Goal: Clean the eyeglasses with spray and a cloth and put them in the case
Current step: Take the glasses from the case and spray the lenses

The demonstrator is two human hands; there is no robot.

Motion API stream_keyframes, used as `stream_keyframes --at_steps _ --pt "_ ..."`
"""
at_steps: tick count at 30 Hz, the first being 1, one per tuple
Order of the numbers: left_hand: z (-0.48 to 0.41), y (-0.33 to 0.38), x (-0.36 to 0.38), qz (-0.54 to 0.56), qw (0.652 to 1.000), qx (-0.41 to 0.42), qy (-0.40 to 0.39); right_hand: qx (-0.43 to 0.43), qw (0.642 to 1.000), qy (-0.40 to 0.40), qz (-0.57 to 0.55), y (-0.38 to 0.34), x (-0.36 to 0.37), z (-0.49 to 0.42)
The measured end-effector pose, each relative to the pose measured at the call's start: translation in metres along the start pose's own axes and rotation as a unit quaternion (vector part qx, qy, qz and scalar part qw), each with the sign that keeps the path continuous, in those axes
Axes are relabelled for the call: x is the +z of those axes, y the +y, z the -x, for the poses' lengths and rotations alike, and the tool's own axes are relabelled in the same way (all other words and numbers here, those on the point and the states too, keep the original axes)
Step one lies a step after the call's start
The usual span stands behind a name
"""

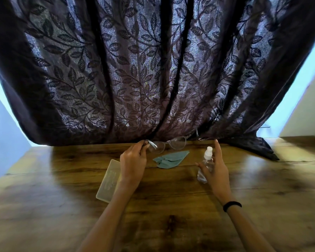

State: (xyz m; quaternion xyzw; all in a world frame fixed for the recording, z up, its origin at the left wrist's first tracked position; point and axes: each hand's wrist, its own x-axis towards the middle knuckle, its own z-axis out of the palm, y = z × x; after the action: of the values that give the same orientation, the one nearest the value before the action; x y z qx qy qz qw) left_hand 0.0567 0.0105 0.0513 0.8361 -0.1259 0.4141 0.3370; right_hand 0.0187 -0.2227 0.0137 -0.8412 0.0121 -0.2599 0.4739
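My left hand (133, 160) pinches the left end of the clear-framed eyeglasses (171, 143) and holds them above the wooden table (171, 206), lenses toward the curtain. In my right hand (215, 166) is a small clear spray bottle (205, 164) with a white nozzle, held upright with the index finger raised beside the nozzle. Between the two hands a teal cloth (171, 159) lies crumpled on the table. A pale translucent case (108, 180) lies flat under my left wrist, partly hidden by the forearm.
A dark leaf-patterned curtain (153, 70) hangs behind the table and drapes onto its back edge at the right. Pale walls show at both sides. A black band sits on my right wrist (232, 206).
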Motion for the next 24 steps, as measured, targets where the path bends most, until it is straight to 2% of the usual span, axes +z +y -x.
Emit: stream_keyframes --at_steps 7,13,18,24 --pt "0.0 0.002 -0.001 0.01 1.0 -0.011 0.006 0.031 0.999 0.011 -0.013 -0.002 -0.004 0.002" --pt "0.003 -0.003 0.001 0.043 0.999 -0.033 -0.001 -0.062 0.996 0.065 -0.027 -0.034 -0.012 -0.017" --pt "0.003 0.001 -0.003 0.081 0.994 -0.062 0.026 -0.087 0.995 0.018 -0.038 -0.053 -0.009 -0.04" --pt "0.002 -0.003 -0.002 0.145 0.975 -0.167 0.024 -0.098 0.988 -0.015 -0.117 -0.064 -0.004 -0.035"
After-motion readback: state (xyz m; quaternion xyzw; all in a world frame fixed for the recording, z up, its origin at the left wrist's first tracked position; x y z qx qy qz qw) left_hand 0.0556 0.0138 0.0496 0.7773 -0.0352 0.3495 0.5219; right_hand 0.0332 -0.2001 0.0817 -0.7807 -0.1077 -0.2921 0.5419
